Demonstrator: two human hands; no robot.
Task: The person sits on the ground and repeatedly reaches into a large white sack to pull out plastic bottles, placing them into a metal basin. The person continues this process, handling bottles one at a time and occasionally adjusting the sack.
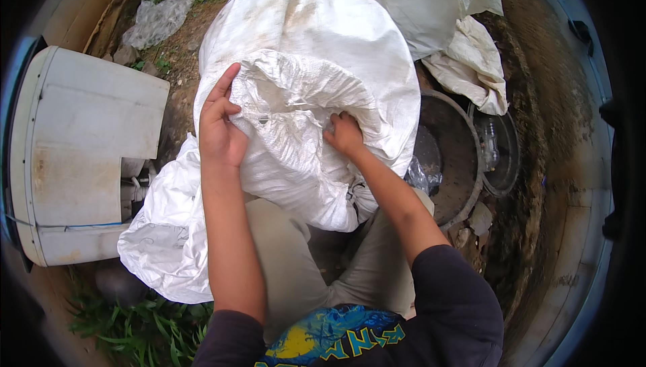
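Observation:
A large, full white woven plastic sack (323, 19) stands before my knees, with its crumpled mouth facing me. My left hand (222, 125) is at the left edge of the mouth, index finger pointing up, the sack's rim between thumb and fingers. At the right side of the opening, my right hand (345, 134) reaches in with bent fingers beside something clear, perhaps plastic; what it grips is partly hidden. Gathered sack cloth bulges over my lap. Another white sack (171, 236) lies crumpled to the left of my left forearm.
A white casing (96, 109) with pipes stands at left. On the right are a round dark tub (456, 160), a smaller basin (512, 165) holding a clear plastic bottle (490, 145), and more pale sacks (469, 59). Clear plastic film (159, 21) lies on the ground at upper left.

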